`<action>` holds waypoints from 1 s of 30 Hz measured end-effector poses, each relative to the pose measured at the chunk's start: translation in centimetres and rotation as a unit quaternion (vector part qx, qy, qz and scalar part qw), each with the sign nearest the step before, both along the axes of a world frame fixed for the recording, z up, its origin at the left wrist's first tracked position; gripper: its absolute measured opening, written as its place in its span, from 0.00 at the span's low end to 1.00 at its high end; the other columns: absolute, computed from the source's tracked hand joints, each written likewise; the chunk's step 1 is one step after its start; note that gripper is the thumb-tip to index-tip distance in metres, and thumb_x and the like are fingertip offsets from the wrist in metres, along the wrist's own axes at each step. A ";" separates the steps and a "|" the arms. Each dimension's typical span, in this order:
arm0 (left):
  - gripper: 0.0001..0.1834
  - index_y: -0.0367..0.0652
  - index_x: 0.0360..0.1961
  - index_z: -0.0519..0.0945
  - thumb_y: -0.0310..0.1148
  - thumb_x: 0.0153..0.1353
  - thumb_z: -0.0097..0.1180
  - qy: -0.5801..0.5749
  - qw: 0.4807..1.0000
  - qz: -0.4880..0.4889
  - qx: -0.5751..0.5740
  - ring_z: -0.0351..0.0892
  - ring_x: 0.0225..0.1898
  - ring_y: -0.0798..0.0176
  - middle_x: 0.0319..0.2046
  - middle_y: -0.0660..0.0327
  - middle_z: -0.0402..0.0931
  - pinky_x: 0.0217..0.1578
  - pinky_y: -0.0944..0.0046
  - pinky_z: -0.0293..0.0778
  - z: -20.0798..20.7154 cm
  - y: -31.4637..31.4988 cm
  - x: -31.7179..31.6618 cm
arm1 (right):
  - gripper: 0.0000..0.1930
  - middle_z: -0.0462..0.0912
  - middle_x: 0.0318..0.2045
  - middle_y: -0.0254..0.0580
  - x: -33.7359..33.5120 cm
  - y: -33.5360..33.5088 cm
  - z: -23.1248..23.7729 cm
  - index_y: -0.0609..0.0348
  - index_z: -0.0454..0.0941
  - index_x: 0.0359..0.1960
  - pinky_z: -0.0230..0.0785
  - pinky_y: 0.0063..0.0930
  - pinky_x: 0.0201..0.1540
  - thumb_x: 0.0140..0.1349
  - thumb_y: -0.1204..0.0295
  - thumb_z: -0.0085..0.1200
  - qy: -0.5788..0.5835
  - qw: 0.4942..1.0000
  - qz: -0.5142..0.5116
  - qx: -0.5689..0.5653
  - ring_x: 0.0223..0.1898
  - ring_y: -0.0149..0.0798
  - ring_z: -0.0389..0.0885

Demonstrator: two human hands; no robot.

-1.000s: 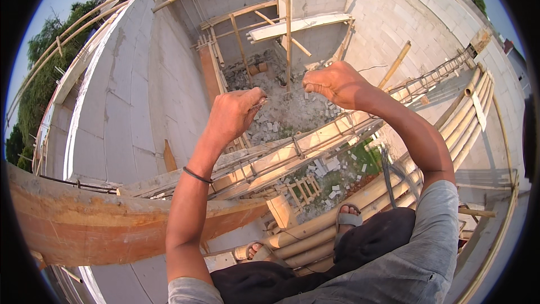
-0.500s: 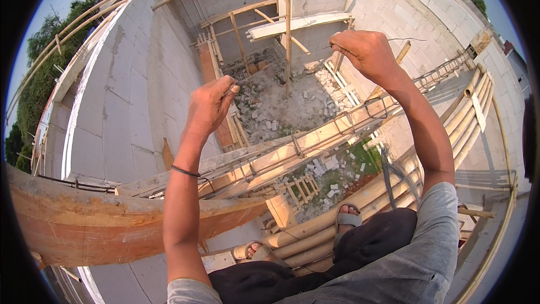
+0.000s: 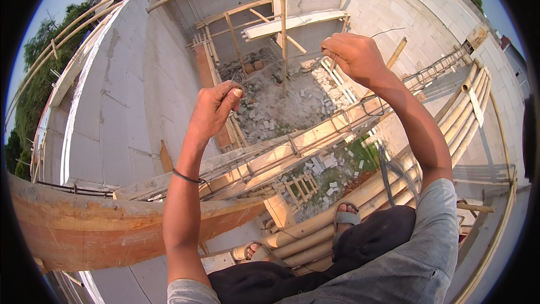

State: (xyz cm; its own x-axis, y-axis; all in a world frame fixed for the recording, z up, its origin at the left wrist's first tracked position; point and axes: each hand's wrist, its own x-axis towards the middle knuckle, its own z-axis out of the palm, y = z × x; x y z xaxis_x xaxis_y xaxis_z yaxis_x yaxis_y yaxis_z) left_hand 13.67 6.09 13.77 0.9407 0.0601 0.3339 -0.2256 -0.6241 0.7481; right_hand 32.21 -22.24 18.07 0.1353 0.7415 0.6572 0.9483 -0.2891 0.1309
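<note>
Both arms reach out in front of me above an open shaft of block walls. My left hand [image 3: 214, 108] is closed in a pinch, thumb against the fingers, and a faint strand of wire runs from it toward the other hand. Higher and farther right, my right hand [image 3: 355, 59] pinches a thin wire [image 3: 388, 30], whose curved tail sticks out beyond the knuckles. Below the hands lies a long rebar cage [image 3: 293, 147] over wooden formwork boards; neither hand touches it. A bundle of dark tie wire [image 3: 385, 179] hangs by my right knee.
My sandalled feet stand on bamboo poles [image 3: 301, 243]. A wide curved plank [image 3: 129, 228] lies at the left. Far below, rubble [image 3: 264, 107] covers the floor, with an upright pole [image 3: 283, 39] rising from it. More bamboo [image 3: 472, 104] is stacked at the right, beside block walls [image 3: 394, 8].
My left hand has come slightly right and down, and my right hand slightly left, so they are a little closer together. Both remain pinched.
</note>
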 end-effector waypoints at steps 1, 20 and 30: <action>0.14 0.35 0.35 0.80 0.36 0.69 0.53 0.023 1.000 0.017 0.008 0.72 0.20 0.66 0.17 0.58 0.75 0.25 0.64 0.70 0.2 -0.3 -0.1 | 0.09 0.79 0.26 0.35 -0.4 0.2 0.0 0.50 0.79 0.37 0.72 0.35 0.29 0.57 0.65 0.62 -0.016 1.000 -0.005 -0.018 0.29 0.41 0.80; 0.19 0.38 0.34 0.80 0.44 0.71 0.51 0.113 0.950 -0.167 -0.237 0.65 0.27 0.76 0.24 0.69 0.71 0.29 0.71 0.64 1.6 -1.2 -1.3 | 0.07 0.83 0.30 0.40 -2.4 0.9 0.4 0.55 0.82 0.38 0.74 0.35 0.31 0.61 0.68 0.59 0.161 0.981 0.094 0.046 0.31 0.45 0.82; 0.14 0.41 0.31 0.76 0.38 0.71 0.53 0.096 0.954 -0.162 -0.235 0.65 0.29 0.76 0.26 0.69 0.71 0.31 0.71 0.65 1.1 -2.0 -1.2 | 0.07 0.79 0.24 0.41 -3.5 1.2 0.5 0.59 0.82 0.38 0.70 0.34 0.26 0.59 0.73 0.61 0.091 0.991 0.079 0.049 0.24 0.42 0.79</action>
